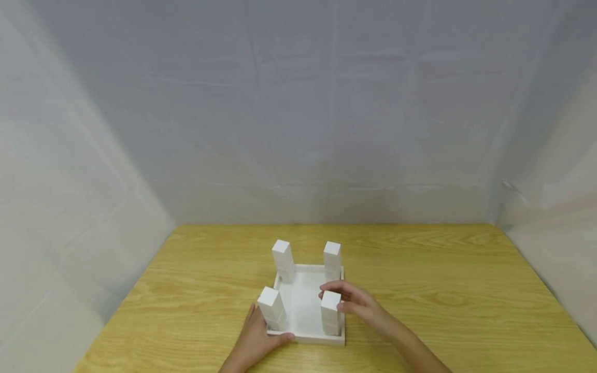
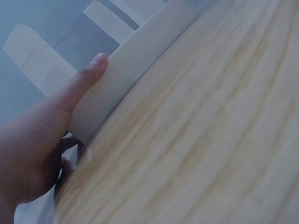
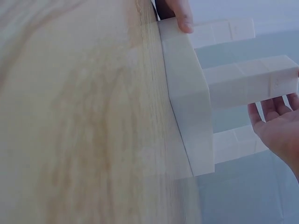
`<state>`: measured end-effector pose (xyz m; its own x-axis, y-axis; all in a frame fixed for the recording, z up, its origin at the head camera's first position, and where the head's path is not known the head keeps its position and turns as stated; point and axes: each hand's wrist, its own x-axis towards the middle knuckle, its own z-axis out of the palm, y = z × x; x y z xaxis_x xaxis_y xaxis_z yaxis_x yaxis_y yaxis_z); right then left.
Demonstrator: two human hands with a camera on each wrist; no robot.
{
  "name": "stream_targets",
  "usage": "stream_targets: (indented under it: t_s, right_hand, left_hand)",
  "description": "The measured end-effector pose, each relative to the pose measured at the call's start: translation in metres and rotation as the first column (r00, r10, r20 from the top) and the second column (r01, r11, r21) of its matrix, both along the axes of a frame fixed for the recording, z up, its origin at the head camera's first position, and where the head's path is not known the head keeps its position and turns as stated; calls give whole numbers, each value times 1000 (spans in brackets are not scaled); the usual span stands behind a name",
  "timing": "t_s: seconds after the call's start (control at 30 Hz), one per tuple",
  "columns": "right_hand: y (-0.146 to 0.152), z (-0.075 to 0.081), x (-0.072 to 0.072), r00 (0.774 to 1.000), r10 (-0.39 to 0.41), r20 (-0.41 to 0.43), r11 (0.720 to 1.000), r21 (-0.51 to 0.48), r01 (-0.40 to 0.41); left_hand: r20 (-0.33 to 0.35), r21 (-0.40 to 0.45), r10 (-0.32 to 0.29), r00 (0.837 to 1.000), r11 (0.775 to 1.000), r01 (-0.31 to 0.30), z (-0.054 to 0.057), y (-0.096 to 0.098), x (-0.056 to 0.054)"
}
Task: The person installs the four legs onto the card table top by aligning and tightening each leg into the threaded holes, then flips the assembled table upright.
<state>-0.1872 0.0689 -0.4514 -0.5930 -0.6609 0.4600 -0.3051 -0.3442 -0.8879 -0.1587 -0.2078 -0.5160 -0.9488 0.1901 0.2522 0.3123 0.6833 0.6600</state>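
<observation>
A shallow white tray (image 1: 303, 339) rests on the table, with an upright stack of white blocks in each corner. My left hand (image 1: 255, 336) grips the tray's near left corner, beside the near left stack (image 1: 272, 308). Its thumb lies along the front wall in the left wrist view, and the other fingers are partly hidden past the corner. My right hand (image 1: 361, 305) is at the upper part of the near right stack (image 1: 330, 313). The thumb meets its right side while the fingers curve behind it. Block seams show along this stack in the right wrist view.
Two more stacks stand at the tray's back, one on the left (image 1: 283, 261) and one on the right (image 1: 332, 259). The wooden table (image 1: 443, 290) extends around the tray. Pale sheeting (image 1: 298, 129) hangs behind the table and along both sides.
</observation>
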Motion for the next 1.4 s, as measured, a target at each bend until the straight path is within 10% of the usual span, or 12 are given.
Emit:
stream_targets:
  t_s: [1.4]
  right_hand:
    - [-2,0,5,999,-2,46,1000,-12,2]
  left_hand:
    - [39,17,-19,999,1000,18,-1,1,1]
